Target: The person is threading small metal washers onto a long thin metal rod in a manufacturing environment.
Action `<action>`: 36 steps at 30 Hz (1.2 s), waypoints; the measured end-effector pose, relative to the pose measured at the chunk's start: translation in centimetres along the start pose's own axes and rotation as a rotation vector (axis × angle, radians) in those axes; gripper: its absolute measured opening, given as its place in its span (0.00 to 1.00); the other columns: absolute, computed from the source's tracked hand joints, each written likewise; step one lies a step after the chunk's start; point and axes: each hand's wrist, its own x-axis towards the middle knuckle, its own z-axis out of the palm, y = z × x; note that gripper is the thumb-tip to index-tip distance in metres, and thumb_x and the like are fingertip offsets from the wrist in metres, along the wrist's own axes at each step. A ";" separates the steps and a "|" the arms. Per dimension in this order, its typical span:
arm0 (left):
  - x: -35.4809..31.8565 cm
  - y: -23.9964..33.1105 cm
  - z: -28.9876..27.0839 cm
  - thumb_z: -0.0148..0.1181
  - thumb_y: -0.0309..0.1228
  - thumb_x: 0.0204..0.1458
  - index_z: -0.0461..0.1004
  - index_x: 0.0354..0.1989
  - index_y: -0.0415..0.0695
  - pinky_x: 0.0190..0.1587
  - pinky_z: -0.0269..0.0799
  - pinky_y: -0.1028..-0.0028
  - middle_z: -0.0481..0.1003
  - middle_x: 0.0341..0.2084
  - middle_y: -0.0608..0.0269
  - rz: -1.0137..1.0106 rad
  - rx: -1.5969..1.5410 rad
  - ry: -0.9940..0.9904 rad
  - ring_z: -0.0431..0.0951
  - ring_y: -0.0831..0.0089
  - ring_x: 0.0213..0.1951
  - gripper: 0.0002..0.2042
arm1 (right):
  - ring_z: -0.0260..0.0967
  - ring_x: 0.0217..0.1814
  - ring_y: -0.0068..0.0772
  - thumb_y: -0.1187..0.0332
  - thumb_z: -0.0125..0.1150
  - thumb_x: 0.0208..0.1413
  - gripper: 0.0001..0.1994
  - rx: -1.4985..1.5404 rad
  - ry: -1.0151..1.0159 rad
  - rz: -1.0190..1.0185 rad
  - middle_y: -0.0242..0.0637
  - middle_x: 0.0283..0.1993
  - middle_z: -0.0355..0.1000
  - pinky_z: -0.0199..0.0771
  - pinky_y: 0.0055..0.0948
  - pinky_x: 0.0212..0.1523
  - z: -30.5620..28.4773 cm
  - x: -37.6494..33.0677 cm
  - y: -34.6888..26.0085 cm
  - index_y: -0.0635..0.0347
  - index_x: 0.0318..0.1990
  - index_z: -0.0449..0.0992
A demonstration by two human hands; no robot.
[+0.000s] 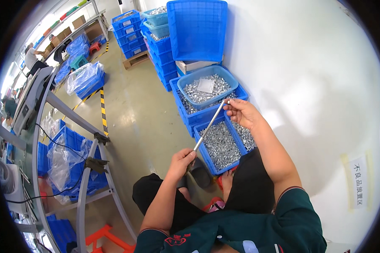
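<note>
Clock face: twelve is marking the top of the view. Left hand is gripping the lower end of a slim silver rod, fingers curled shut round it. Rod is hanging in the air between the two hands, its long axis running from the left hand toward one o'clock and crossing above the left edge of a divided blue crate.

Right hand is sitting at the rod's upper end, the nearer hand to that tip; the tip is lying at ten o'clock from its palm. Thumb and forefinger are pinching a small bright piece, the other fingers curling loosely; whether it is forming part of the rod or coming loose from it, I cannot tell at this scale.

Divided crate is resting at two o'clock from the left hand, seven from the right, both compartments holding small metal parts. At ten o'clock from the right hand, a light-blue basin is carrying more, a pale square card lying on them; a larger blue crate is supporting the basin
</note>
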 end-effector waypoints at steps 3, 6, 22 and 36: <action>-0.3 0.8 0.3 0.50 0.37 0.53 0.70 0.32 0.42 0.13 0.55 0.82 0.66 0.16 0.69 -0.044 -0.002 -0.014 0.62 0.83 0.14 0.10 | 0.62 0.26 0.17 0.67 0.50 0.56 0.10 0.143 0.013 -0.015 0.28 0.29 0.67 0.61 0.15 0.20 0.1 -0.1 0.1 0.62 0.42 0.71; -0.4 0.4 0.5 0.50 0.38 0.53 0.70 0.32 0.43 0.12 0.54 0.83 0.65 0.16 0.70 -0.034 -0.013 -0.021 0.61 0.83 0.13 0.11 | 0.57 0.24 0.16 0.67 0.52 0.55 0.11 0.249 0.005 -0.002 0.27 0.25 0.62 0.58 0.15 0.19 0.1 0.1 0.2 0.63 0.42 0.71; -0.1 -0.1 0.5 0.50 0.39 0.54 0.70 0.31 0.42 0.13 0.54 0.82 0.65 0.16 0.70 -0.041 -0.013 -0.058 0.61 0.83 0.14 0.11 | 0.57 0.22 0.17 0.68 0.50 0.56 0.09 -0.026 -0.181 0.033 0.27 0.24 0.62 0.55 0.17 0.19 0.9 -0.8 -1.0 0.64 0.39 0.71; 0.3 0.9 2.0 0.47 0.38 0.55 0.68 0.32 0.42 0.14 0.53 0.82 0.65 0.16 0.69 -0.047 -0.081 -0.040 0.60 0.82 0.13 0.11 | 0.67 0.28 0.20 0.60 0.49 0.58 0.16 -0.438 -0.219 0.204 0.33 0.30 0.70 0.66 0.19 0.26 3.2 -2.0 1.0 0.61 0.47 0.70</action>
